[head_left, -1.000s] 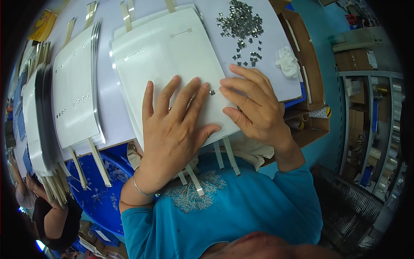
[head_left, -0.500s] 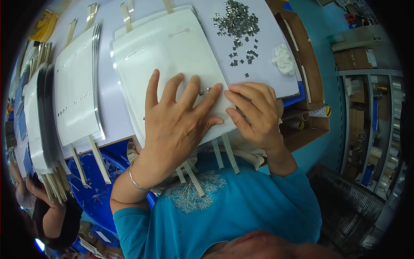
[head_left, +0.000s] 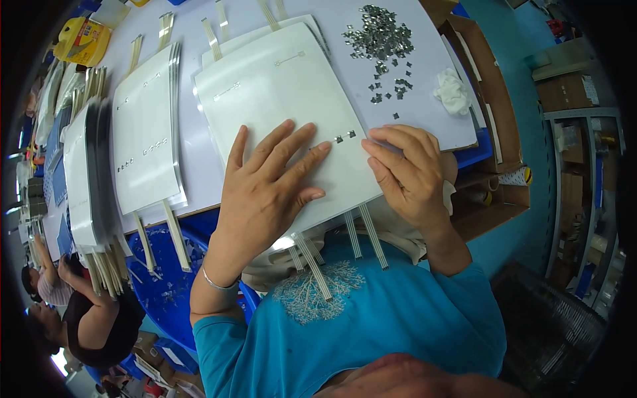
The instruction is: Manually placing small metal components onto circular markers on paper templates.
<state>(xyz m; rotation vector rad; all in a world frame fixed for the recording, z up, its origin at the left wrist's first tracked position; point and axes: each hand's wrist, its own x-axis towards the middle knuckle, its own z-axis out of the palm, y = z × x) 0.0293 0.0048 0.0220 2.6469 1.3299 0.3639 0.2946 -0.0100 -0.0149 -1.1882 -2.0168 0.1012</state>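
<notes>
A white flexible circuit sheet lies on the table in front of me, its striped ribbon tails hanging over the near edge toward my shirt. My left hand is spread flat on it, holding nothing. Just right of that index fingertip, two small shiny metal pieces sit on the sheet. My right hand is at the sheet's right edge, fingers bent and thumb drawn in near the index finger; anything between them is hidden. Up right of the sheet lies a loose pile of similar metal pieces.
To the left are a stack of white sheets and a thicker stack. A crumpled white wad lies at the table's right, beside a cardboard box. Below the left table edge stands a blue tub. Other people sit further left.
My left index finger has drawn back leftward, uncovering the two metal pieces. My right hand stays by the sheet's right edge. The whole view has shifted slightly.
</notes>
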